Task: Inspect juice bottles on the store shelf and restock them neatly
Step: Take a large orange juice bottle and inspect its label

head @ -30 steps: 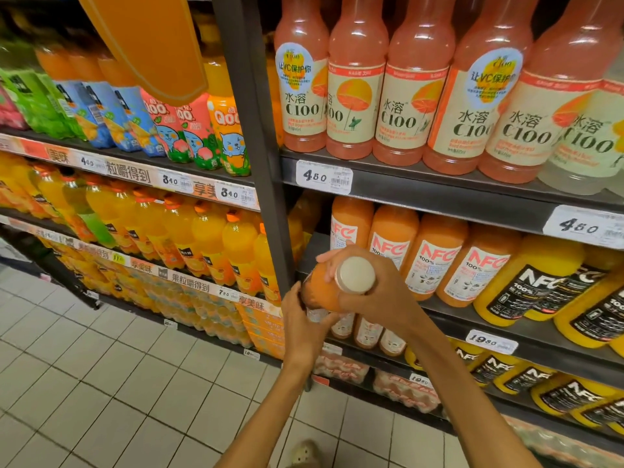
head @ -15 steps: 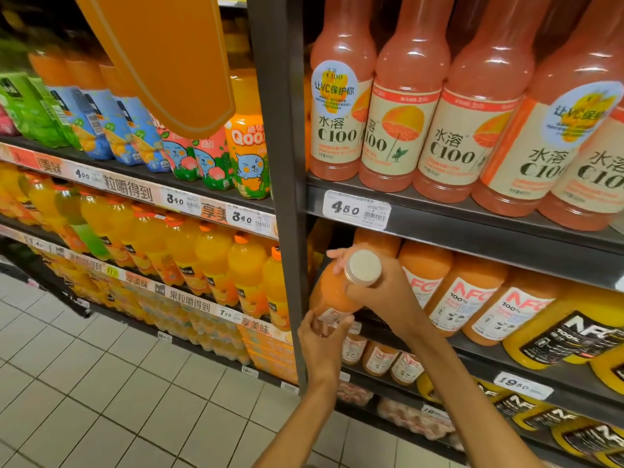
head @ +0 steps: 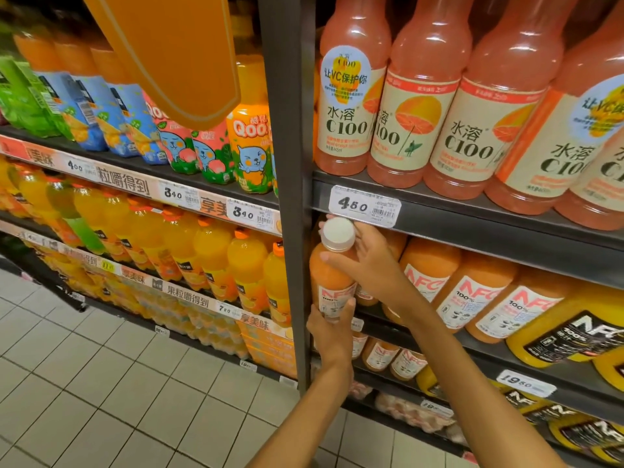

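- Landmark: dark grey metal upright [head: 287,184] of the store shelving, a flat vertical post dividing two bays
- NFC juice bottle [head: 329,282] — smooth, translucent plastic, rounded shoulders, filled with opaque orange juice; it stands upright just right of the upright, at the front left end of the shelf [head: 506,352]
- Cap [head: 337,234]: white, round, ribbed at its skirt, just under the price tag [head: 364,207] reading 4.80 on the shelf edge above
- Right hand [head: 368,265] grips the neck and shoulder of the bottle, fingers curled round it below the cap, thumb across the front
- Left hand [head: 332,329] holds the base from beneath, fingers wrapped over the lower part of the white paper label; both hands are thus clamped on the same bottle, one above the other
- Right of the upright, same shelf: a row of like NFC bottles [head: 472,298], tilted in view, then squarer yellow bottles with black labels [head: 574,332]
- Right of the upright, shelf above: tall, glossy pink C100 bottles [head: 418,106] with cream labels
- Left of the upright: Qoo bottles [head: 250,146] with cartoon wrappers, and below them round-bodied orange drink bottles [head: 209,244]
- Floor [head: 101,383]: pale square tiles with dark grout lines
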The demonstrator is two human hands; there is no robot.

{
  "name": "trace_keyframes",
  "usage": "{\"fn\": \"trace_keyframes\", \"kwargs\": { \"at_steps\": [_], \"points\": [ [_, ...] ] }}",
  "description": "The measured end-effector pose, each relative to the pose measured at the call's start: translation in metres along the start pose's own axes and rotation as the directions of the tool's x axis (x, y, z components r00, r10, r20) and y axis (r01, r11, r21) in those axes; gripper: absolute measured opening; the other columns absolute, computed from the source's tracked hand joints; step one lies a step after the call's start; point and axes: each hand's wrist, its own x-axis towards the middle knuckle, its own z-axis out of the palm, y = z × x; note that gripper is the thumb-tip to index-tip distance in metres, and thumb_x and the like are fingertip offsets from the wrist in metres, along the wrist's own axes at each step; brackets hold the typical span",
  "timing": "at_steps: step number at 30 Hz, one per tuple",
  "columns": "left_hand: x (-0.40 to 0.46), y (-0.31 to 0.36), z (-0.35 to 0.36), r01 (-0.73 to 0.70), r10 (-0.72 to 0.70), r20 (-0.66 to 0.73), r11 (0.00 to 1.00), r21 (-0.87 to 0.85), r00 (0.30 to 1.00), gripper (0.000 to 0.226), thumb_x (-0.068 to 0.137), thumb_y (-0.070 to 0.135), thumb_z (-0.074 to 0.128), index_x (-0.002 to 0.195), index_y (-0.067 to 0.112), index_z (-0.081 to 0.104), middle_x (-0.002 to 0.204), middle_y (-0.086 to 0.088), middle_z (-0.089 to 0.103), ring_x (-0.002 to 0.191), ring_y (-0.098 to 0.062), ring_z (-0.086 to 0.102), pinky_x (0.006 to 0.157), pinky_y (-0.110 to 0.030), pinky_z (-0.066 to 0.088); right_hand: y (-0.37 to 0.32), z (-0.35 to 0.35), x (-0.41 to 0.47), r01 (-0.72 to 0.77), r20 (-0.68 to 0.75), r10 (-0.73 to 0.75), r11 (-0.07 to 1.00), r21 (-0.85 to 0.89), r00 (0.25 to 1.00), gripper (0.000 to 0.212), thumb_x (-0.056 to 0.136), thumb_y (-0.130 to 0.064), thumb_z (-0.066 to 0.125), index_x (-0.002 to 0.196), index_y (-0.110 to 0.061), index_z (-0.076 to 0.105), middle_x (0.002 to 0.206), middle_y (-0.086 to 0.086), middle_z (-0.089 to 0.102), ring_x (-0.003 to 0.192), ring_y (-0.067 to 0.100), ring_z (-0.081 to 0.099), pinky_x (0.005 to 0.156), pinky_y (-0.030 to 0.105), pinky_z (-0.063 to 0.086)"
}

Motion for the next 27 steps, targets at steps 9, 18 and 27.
{"fn": "trace_keyframes", "kwargs": {
  "at_steps": [9,18,27],
  "points": [
    [0.000,-0.008,-0.007,-0.027,0.038,-0.057,0.983,0.183,0.998,0.070,0.074,0.016,0.078,0.130,-0.005,0.041,0.127,-0.025,0.050,0.117,-0.034,0.052,0.098,-0.047,0.046,-0.005,0.001,-0.008,0.089,-0.032,-0.090,0.996,-0.031,0.995,0.043,0.082,-0.007,0.070,0.113,-0.030,0.050,0.111,-0.012,0.059,0.105,0.001,0.058,0.087,0.006,0.042],
    [-0.005,-0.024,-0.026,0.039,-0.030,-0.052,0.982,0.185,0.998,0.074,0.067,0.003,0.082,0.128,0.002,0.040,0.123,-0.021,0.055,0.113,-0.032,0.055,0.096,-0.047,0.048,0.014,-0.001,-0.012,-0.050,-0.066,0.065,0.976,0.211,0.996,0.033,0.083,-0.005,0.067,0.109,-0.023,0.058,0.110,-0.003,0.068,0.106,0.012,0.064,0.091,0.025,0.051],
    [-0.005,-0.016,-0.022,0.004,0.006,-0.062,0.988,0.153,0.998,0.069,0.074,0.016,0.078,0.132,0.008,0.042,0.126,-0.011,0.056,0.113,-0.022,0.057,0.087,-0.026,0.050,0.000,-0.015,0.006,-0.244,-0.142,0.281,0.941,0.235,0.949,0.050,0.066,-0.047,0.074,0.113,-0.035,0.060,0.110,-0.018,0.063,0.101,0.005,0.062,0.076,0.020,0.051]
  ]
}}
